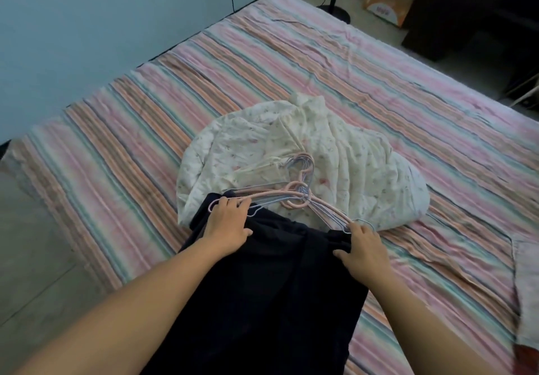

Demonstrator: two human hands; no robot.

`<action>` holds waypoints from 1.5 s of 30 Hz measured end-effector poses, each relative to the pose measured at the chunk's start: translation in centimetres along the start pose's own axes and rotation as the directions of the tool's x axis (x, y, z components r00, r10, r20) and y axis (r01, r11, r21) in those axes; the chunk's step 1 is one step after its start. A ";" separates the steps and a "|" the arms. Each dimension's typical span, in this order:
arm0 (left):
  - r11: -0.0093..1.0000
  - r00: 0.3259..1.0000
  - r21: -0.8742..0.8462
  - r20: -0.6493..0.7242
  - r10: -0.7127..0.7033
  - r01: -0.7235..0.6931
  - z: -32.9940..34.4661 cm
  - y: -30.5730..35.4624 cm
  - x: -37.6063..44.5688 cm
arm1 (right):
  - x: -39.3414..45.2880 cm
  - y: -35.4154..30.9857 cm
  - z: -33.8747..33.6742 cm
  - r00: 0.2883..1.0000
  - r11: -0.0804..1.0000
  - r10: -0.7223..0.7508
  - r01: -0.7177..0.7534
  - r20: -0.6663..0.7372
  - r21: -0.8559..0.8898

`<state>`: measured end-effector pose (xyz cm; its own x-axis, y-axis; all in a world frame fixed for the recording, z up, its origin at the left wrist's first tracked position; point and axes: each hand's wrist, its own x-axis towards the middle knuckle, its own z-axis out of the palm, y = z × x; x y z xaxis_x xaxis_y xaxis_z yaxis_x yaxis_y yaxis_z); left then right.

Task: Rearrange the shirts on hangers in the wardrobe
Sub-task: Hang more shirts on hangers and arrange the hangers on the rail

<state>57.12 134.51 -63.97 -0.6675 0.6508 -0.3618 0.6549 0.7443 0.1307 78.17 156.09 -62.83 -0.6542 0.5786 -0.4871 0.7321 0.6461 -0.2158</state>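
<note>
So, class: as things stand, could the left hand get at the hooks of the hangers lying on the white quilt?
Probably yes. The left hand already touches one end of the hangers, and their hooks lie uncovered on the white quilt just beyond, with nothing in between.

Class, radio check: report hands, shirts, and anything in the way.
Left hand and right hand grip the hangers at both ends. Dark shirts lie on the bed. Floral quilt bunched underneath.
</note>
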 end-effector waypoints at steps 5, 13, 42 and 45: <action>0.992 0.994 -0.129 -0.113 0.002 -0.017 -1.7 -0.5 -1.5 | -1.7 -0.4 -1.5 0.988 0.993 -0.024 0.041 -0.149 0.108; 0.953 0.965 -0.303 -0.252 -0.070 -0.010 -7.1 -1.0 -7.8 | -8.6 -2.7 -6.6 0.947 0.977 -0.071 0.130 -0.314 0.171; 0.594 0.811 -0.680 -0.580 -0.077 -0.430 -32.4 -7.3 -46.3 | -44.2 -27.1 -21.6 0.635 0.490 -0.503 0.768 -0.587 0.412; 0.580 0.769 -0.666 -0.631 -0.103 -0.469 -34.0 -8.8 -50.7 | -48.0 -29.0 -22.9 0.602 0.464 -0.555 0.797 -0.574 0.387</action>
<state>73.17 100.09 -15.40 -0.8046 0.5178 0.2907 0.4567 0.2266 0.8603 83.95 120.96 -13.86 -0.9089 0.2760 0.3126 -0.1082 0.5679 -0.8160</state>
